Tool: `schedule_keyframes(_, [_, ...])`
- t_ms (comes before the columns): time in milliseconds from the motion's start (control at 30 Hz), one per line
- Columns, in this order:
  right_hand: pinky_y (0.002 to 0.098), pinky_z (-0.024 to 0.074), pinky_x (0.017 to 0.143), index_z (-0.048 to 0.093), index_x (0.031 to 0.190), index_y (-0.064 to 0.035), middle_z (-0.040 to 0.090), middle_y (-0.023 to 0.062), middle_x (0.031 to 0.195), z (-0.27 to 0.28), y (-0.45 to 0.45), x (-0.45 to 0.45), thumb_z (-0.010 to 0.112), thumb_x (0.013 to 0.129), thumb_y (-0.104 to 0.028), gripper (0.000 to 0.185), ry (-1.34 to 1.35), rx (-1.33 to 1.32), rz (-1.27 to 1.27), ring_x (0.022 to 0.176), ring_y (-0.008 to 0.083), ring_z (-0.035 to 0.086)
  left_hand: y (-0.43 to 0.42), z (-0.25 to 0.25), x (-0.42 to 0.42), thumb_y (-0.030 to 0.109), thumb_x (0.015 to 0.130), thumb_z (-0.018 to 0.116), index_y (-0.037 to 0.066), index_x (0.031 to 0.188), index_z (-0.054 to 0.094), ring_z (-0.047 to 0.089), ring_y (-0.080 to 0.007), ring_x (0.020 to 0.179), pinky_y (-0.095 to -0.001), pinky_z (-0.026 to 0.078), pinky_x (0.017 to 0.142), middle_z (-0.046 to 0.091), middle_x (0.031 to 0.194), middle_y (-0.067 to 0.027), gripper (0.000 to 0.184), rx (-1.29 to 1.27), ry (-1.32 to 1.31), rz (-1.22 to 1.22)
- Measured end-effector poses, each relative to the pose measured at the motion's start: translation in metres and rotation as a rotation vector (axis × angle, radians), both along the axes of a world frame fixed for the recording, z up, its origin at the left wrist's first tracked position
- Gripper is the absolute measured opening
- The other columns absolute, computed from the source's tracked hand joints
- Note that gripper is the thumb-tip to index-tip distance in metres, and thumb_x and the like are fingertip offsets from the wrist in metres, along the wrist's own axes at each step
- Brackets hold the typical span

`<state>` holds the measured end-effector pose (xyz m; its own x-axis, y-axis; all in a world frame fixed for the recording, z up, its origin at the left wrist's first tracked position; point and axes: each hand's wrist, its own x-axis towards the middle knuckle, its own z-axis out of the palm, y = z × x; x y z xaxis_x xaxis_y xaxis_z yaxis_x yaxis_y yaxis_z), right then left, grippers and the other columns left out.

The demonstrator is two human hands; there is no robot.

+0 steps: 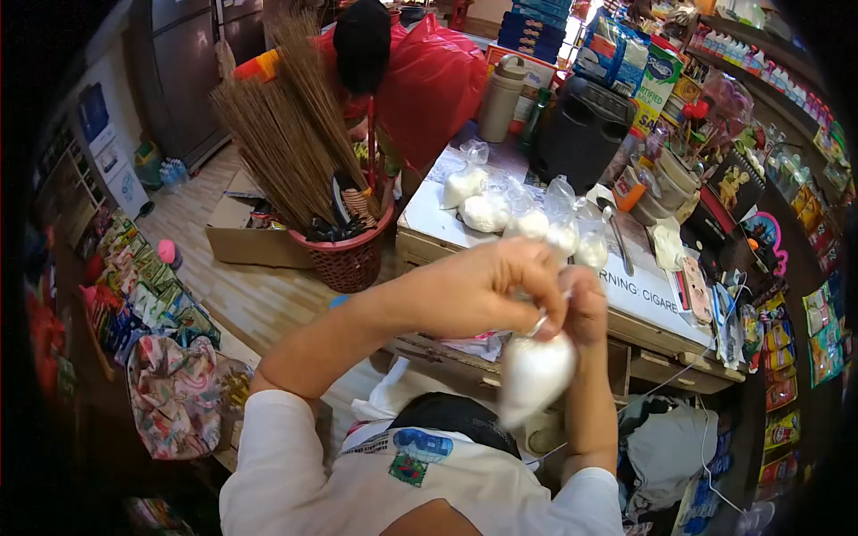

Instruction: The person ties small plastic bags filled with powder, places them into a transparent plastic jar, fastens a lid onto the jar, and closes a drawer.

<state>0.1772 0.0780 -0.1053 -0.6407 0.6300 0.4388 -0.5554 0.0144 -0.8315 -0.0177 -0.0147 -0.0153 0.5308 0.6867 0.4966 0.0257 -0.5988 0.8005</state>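
Note:
A clear plastic bag of white powder (536, 371) hangs below my two hands, slightly blurred. My left hand (505, 286) is closed, its fingertips pinching the twisted neck of the bag. Close beside it on the right, my right hand (585, 305) is closed too, at the top of the same bag; its fingers are partly hidden. Behind the hands, several tied bags of white powder (485, 212) stand in a group on the white-topped counter (438, 219). A metal spoon (618, 241) lies to the right of them.
A black container (581, 129) and a beige tumbler (502, 98) stand at the counter's back. A phone (696, 290) lies near its right end. Left of the counter, a red basket (344, 266) holds stick brooms (286, 143). Packets hang on the right shelves (791, 268).

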Motion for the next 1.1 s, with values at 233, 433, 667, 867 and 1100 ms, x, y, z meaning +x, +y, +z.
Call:
schedule_keyframes(233, [0.0359, 0.0544, 0.061, 0.052, 0.069, -0.0015, 0.064, 0.0193, 0.078, 0.017, -0.007, -0.022, 0.056, 0.086, -0.013, 0.02, 0.04, -0.2, -0.073, 0.064, 0.0251, 0.063, 0.018, -0.053, -0.019, 0.004, 0.077, 0.07, 0.002, 0.083, 0.071, 0.05, -0.0085, 0.078, -0.0231, 0.038, 0.07, 0.056, 0.081, -0.0004, 0.007, -0.108, -0.229, 0.545])
schedule_keyframes(433, [0.0356, 0.0566, 0.064, 0.049, 0.074, -0.0034, 0.064, 0.0164, 0.082, 0.025, 0.005, -0.074, 0.056, 0.079, 0.004, 0.011, 0.057, -0.214, -0.089, 0.065, 0.0235, 0.065, 0.031, -0.074, -0.048, 0.004, 0.079, 0.068, 0.0, 0.088, 0.071, 0.056, -0.0093, 0.082, -0.0236, 0.042, 0.077, 0.062, 0.085, -0.0017, 0.011, -0.184, -0.344, 0.629])
schedule_keyframes(667, [0.0279, 0.0485, 0.068, 0.064, 0.079, 0.0026, 0.062, 0.0091, 0.082, 0.021, 0.035, -0.127, 0.05, 0.079, 0.004, 0.015, -0.1, 0.186, -0.197, 0.07, 0.018, 0.06, 0.076, -0.094, -0.076, 0.008, 0.082, 0.063, -0.005, 0.087, 0.066, 0.058, -0.0145, 0.074, -0.0291, 0.045, 0.068, 0.063, 0.08, -0.0084, 0.014, -0.088, -0.362, 0.999])
schedule_keyframes(867, [0.0311, 0.0455, 0.06, 0.066, 0.084, 0.0027, 0.057, 0.0128, 0.079, 0.012, 0.032, -0.135, 0.063, 0.078, -0.006, 0.012, -0.371, 0.813, -0.718, 0.066, 0.0214, 0.058, 0.086, -0.096, -0.061, 0.01, 0.08, 0.061, -0.004, 0.084, 0.067, 0.061, -0.0187, 0.072, -0.0333, 0.047, 0.067, 0.064, 0.081, -0.0156, 0.016, 0.112, -0.206, 1.243])
schedule_keyframes(1100, [0.0316, 0.0456, 0.057, 0.065, 0.087, 0.0027, 0.056, 0.0135, 0.08, 0.008, 0.031, -0.139, 0.064, 0.079, -0.007, 0.012, -0.364, 0.806, -0.81, 0.064, 0.0225, 0.057, 0.082, -0.086, -0.058, 0.008, 0.076, 0.064, -0.005, 0.082, 0.068, 0.062, -0.0146, 0.058, -0.0282, 0.048, 0.056, 0.066, 0.07, -0.0143, 0.016, 0.066, -0.288, 1.191])
